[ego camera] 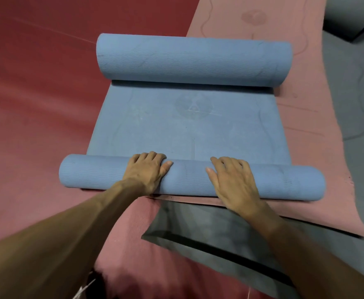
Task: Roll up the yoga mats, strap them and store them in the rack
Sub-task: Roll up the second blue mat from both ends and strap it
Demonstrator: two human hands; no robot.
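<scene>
The left hand curls its fingers over the near roll of the blue ribbed foam yoga mat; the right hand lies on the same roll, fingers seemingly flat, pressing. Beneath, dark red floor padding carries a flat pink foam mat, on it the blue mat, rolled at both ends, and a dark grey mat corner nearest
</scene>
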